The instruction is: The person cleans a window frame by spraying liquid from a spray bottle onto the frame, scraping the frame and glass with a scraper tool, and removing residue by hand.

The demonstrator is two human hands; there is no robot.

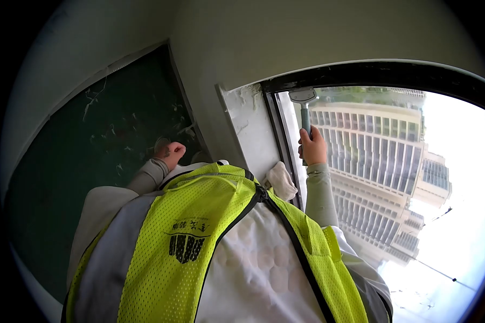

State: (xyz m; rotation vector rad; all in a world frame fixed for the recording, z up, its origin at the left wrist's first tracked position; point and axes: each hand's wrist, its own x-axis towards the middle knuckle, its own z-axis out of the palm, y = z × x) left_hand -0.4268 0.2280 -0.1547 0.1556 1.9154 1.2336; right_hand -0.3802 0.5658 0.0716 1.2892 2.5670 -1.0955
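My right hand (313, 146) is wrapped round the grey-green handle of a scraper (305, 116). Its wide head lies against or just in front of the window pane (361, 167), close to the dark window frame (328, 77); exact contact is unclear. On the other side, my left hand (171, 154) is closed, with fingers curled, in front of a dark green surface (129, 118). A round, pale rim (160, 142) shows beside that hand, and I cannot tell whether the fingers hold anything. A crumpled whitish cloth (281, 182) rests beside the frame, below my right hand.
Pale scraps (113, 130) and loose strips (94, 97) dot the green surface. A white ledge (248, 121) with peeling patches runs alongside the window frame. Tall buildings (366, 140) stand outside the glass. My yellow mesh vest (183, 215) fills the lower middle.
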